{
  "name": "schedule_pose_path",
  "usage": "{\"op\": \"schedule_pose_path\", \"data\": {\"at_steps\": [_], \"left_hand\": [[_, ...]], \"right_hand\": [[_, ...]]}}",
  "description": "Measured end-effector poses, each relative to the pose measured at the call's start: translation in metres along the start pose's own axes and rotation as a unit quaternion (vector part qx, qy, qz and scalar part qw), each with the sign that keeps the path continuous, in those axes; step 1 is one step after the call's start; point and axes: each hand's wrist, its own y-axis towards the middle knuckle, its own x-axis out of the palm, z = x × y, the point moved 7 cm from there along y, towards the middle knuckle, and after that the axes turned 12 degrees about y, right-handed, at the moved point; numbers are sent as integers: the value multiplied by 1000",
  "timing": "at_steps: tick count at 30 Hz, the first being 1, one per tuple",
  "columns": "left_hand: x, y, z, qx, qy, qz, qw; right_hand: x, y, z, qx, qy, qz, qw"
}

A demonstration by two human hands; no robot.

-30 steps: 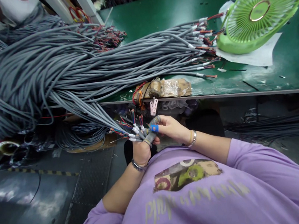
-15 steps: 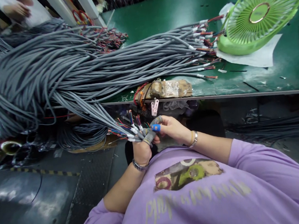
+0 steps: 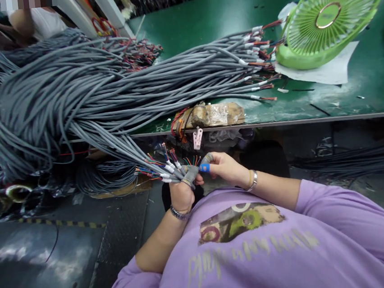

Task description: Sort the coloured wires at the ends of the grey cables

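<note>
My left hand (image 3: 182, 194), its thumb wrapped in grey tape, is closed around the ends of several grey cables (image 3: 124, 148). White sleeves (image 3: 169, 168) and thin coloured cores stick out beyond the fingers. Just right of the left thumb, a small fan of coloured wires (image 3: 193, 161) stands spread. My right hand (image 3: 227, 170), with blue tape on the thumb and grey tape on a finger, pinches at these wires; its fingertips almost touch the left thumb, and the exact strand between them is too small to make out.
A large heap of grey cables (image 3: 37, 91) covers the left of the green table (image 3: 207, 15). A green fan (image 3: 329, 17) stands at right on white paper. At the table edge lies a taped wooden block (image 3: 223, 114) with a pink clip (image 3: 198, 139). Another person (image 3: 44, 22) is at upper left.
My right hand has shifted slightly right, away from the left thumb, and more coloured wires show fanned out between the hands. The left hand keeps its hold. The co-worker has moved.
</note>
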Motion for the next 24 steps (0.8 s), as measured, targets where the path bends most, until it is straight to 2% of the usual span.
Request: {"op": "schedule_pose_path", "data": {"at_steps": [3, 8, 10, 13, 18, 24], "left_hand": [[1, 3, 5, -16, -16, -31, 999], [10, 13, 12, -92, -28, -156, 983], [14, 18, 13, -118, -35, -199, 972], [22, 25, 16, -133, -51, -240, 960], [26, 30, 16, -161, -80, -259, 949], [21, 29, 5, -188, -67, -253, 947]], "right_hand": [[-7, -1, -1, -1, 4, -10, 1000], [-34, 14, -3, 7, 76, 55, 996], [-34, 25, -7, 25, 112, 50, 992], [-21, 41, -11, 56, 145, 21, 988], [-1, 54, -16, 37, 177, -10, 984], [0, 54, -13, 36, 218, 21, 975]]}}
